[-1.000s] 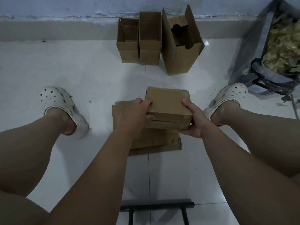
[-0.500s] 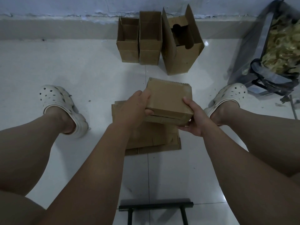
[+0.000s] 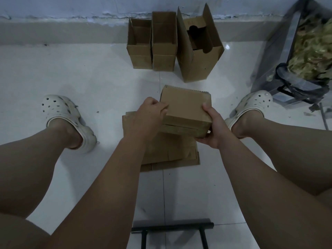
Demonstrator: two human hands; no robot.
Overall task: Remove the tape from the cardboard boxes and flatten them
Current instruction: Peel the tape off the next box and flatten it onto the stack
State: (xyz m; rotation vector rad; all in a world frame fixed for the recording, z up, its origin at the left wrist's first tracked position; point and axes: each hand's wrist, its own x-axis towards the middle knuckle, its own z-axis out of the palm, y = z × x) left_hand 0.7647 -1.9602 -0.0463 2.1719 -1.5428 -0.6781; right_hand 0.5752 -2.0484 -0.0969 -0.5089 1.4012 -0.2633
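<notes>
Two hands hold one closed cardboard box (image 3: 186,106) over the middle of the tiled floor (image 3: 89,78). The left hand (image 3: 149,114) grips the box's left edge with fingers curled onto the top face. The right hand (image 3: 213,128) clasps the near right corner, thumb lying on top, fingers wrapped underneath. Right below the box, a stack of flattened cardboard (image 3: 170,151) lies on the floor between a left clog (image 3: 61,112) and a right clog (image 3: 255,105). At the floor's far edge, against the wall, three open boxes stand upright in a row: a short box (image 3: 139,49) touching a narrow box (image 3: 164,45), and a taller box (image 3: 199,51) just beside them on the right.
</notes>
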